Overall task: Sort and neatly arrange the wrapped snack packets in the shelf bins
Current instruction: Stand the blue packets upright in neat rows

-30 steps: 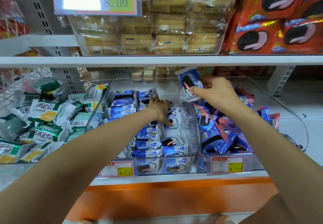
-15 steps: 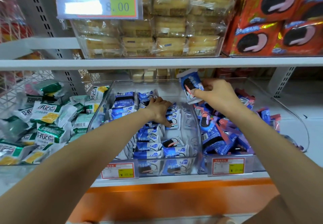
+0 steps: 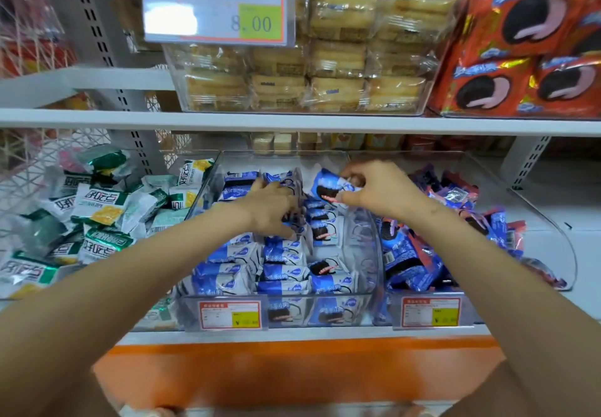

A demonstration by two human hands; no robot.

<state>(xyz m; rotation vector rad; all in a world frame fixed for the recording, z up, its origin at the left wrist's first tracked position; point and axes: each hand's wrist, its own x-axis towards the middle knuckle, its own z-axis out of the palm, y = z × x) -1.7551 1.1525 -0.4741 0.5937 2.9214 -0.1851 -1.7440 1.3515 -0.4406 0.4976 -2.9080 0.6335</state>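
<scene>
Blue packet (image 3: 327,185) in right hand (image 3: 377,190), long axis aslant.

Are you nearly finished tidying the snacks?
Partway. Done: the blue-and-white wrapped packets in the middle clear plastic bin mostly lie in neat rows. In hand: the right hand pinches one blue-and-white packet above that bin while the left hand rests on the rows. Left: the blue-and-pink packets in the right bin and the green-and-white packets on the left lie jumbled.
</scene>
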